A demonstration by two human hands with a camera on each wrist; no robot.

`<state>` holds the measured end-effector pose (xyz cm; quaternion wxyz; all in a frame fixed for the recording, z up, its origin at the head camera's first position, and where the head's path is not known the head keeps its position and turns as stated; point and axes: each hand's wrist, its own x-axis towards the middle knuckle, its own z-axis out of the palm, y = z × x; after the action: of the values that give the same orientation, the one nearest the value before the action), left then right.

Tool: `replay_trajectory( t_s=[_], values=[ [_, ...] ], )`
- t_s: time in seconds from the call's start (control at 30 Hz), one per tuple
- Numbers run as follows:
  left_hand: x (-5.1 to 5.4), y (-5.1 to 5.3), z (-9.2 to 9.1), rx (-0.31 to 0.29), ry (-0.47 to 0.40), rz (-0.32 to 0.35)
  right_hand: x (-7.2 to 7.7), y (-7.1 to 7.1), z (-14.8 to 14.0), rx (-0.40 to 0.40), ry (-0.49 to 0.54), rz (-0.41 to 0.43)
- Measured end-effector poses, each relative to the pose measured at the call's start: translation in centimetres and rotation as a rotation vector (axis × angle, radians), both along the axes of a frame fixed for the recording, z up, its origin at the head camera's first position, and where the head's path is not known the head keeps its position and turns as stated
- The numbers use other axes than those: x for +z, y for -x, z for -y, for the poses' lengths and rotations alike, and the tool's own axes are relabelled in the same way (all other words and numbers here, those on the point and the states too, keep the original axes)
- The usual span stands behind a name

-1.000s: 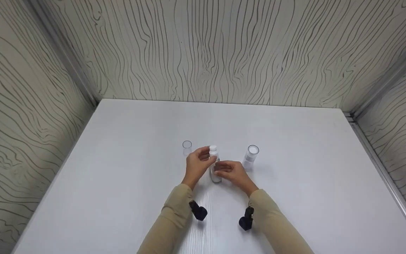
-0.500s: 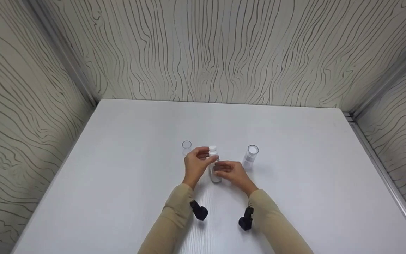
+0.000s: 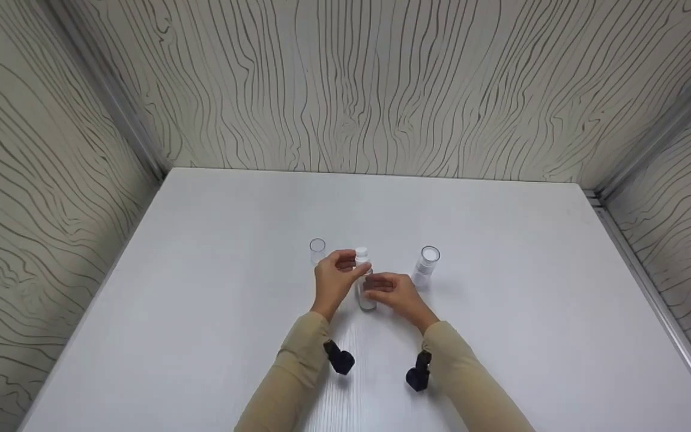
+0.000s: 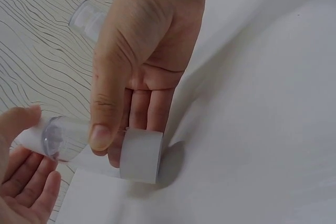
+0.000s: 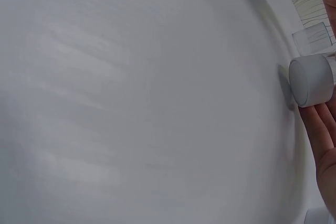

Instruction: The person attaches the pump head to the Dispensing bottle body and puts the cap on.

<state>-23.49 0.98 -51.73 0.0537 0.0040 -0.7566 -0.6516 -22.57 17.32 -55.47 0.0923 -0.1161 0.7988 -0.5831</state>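
Between the two hands stands a clear bottle [image 3: 362,257] with a narrow white top; its white base [image 4: 140,157] shows in the left wrist view. My left hand [image 3: 333,279] pinches it just below the white top, thumb in front. Lower down, my right hand [image 3: 401,294] grips the clear body between thumb and fingers. In the right wrist view the white base [image 5: 314,81] appears above the right fingers [image 5: 317,129]. I cannot tell whether the base touches the table. The hands hide much of the bottle's middle.
On the white table [image 3: 231,252], a clear empty cap [image 3: 317,257] stands just left of the left hand. A second clear and white bottle [image 3: 425,270] stands upright behind the right hand. Wood-patterned panels [image 3: 345,90] rise at the back and sides.
Very little differs. The left hand and the bottle's top have shifted slightly to the left; both hands keep their hold, and the cap and second bottle stay in place.
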Motion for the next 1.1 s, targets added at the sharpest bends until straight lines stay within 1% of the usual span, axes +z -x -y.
replay_trajectory(
  t_s=[0.03,0.07,0.13,0.27,0.3,0.53,0.63,0.9,1.0,1.1],
  values=[
    [0.00,-0.02,0.00,-0.005,-0.002,-0.003,0.02,0.01,0.00,0.000,0.002,0.000],
    [-0.01,0.00,0.00,-0.010,-0.002,-0.002,0.45,-0.16,0.10,0.001,0.004,0.002],
    [0.06,-0.03,0.00,-0.018,-0.006,-0.005,0.47,-0.11,0.08,0.011,0.010,0.001],
    [0.09,0.03,0.01,-0.033,0.001,0.003,0.44,-0.02,0.09,0.011,-0.007,0.003],
    [0.12,0.00,0.01,-0.037,0.004,0.003,0.01,0.17,-0.03,0.013,-0.012,-0.002],
    [0.11,0.09,0.06,-0.106,0.025,0.021,0.13,0.09,0.06,0.005,-0.023,0.006],
    [0.06,0.12,0.05,-0.121,0.027,0.032,0.12,0.06,0.08,-0.003,-0.022,0.017],
    [0.04,0.11,0.14,-0.128,0.056,0.008,0.15,-0.05,-0.02,0.002,0.018,0.025],
    [0.07,0.10,0.13,-0.115,0.053,0.015,0.21,-0.08,0.01,0.004,0.022,0.030],
    [0.04,0.11,0.09,-0.086,0.051,0.010,0.29,-0.12,0.04,0.004,0.026,0.031]
  ],
)
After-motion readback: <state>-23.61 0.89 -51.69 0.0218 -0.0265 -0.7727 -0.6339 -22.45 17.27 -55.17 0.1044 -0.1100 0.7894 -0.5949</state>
